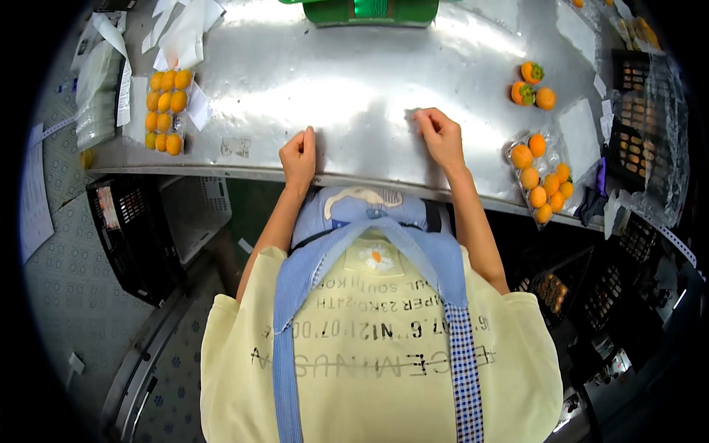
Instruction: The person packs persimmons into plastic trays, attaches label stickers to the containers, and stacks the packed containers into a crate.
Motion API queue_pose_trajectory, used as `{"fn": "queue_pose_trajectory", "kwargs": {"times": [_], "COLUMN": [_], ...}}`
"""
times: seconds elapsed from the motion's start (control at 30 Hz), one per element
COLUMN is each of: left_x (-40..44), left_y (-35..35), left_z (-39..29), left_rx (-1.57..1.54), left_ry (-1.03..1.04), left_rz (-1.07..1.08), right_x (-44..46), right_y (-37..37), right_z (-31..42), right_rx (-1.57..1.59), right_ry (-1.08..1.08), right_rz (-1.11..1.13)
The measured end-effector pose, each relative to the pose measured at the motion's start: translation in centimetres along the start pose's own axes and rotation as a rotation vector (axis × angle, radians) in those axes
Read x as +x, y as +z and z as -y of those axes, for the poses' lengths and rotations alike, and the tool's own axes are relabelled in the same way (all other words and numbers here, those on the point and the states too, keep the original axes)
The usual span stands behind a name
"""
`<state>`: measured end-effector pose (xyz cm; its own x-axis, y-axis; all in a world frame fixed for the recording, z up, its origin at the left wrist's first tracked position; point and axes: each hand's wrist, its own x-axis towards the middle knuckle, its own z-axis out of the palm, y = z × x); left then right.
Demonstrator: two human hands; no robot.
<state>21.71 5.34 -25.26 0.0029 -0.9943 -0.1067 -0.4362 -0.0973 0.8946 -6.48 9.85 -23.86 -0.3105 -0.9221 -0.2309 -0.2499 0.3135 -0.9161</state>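
Note:
My left hand (298, 153) rests closed near the front edge of the metal table (332, 88), fingers curled and nothing visible in them. Farther right, my right hand (441, 136) is also closed over the tabletop, thumb and forefinger close together, with no object showing. To the left lies a clear tray of orange fruits (167, 111) in rows. On the right, a clear tray of persimmons (543, 179), partly filled, sits at the table's front edge. Behind it are three loose persimmons (523, 94), two showing green leafy tops. Neither hand touches any fruit.
A green device with a lit display (369, 9) stands at the far edge. Stacked clear trays (101, 96) and papers (181, 33) lie at left. Black crates (133, 236) stand below left; more crates (634, 118) with plastic film are at right.

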Motion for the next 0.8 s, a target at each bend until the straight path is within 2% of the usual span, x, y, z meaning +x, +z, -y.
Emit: {"fn": "queue_pose_trajectory", "kwargs": {"times": [0.07, 0.2, 0.3, 0.4, 0.53, 0.73, 0.8], "left_x": [0.1, 0.0, 0.1, 0.3, 0.7, 2.9, 4.3], "left_y": [0.0, -0.1, -0.2, -0.2, -0.4, -1.0, -1.2], "left_z": [0.7, -0.2, 0.6, 1.1, 1.4, 0.5, -0.5], "left_rx": [0.02, -0.003, -0.015, -0.062, -0.116, -0.243, -0.299], "left_ry": [0.025, -0.005, 0.0, -0.019, -0.049, -0.128, -0.161], "left_rz": [-0.014, -0.024, -0.054, -0.097, -0.158, -0.243, -0.258], "right_x": [2.8, 10.7, 16.5, 24.1, 33.5, 42.6, 43.7], "right_y": [-1.6, -6.1, -7.8, -8.6, -8.6, -6.2, -5.2], "right_z": [1.2, 6.5, 11.8, 14.1, 16.0, 19.0, 20.2], "right_rx": [0.172, 0.317, 0.305, 0.286, 0.387, 0.424, 0.329], "right_ry": [-0.013, -0.151, -0.188, -0.243, -0.084, -0.026, -0.004], "right_rz": [-0.057, -0.077, -0.15, -0.212, -0.151, -0.162, -0.145]}}
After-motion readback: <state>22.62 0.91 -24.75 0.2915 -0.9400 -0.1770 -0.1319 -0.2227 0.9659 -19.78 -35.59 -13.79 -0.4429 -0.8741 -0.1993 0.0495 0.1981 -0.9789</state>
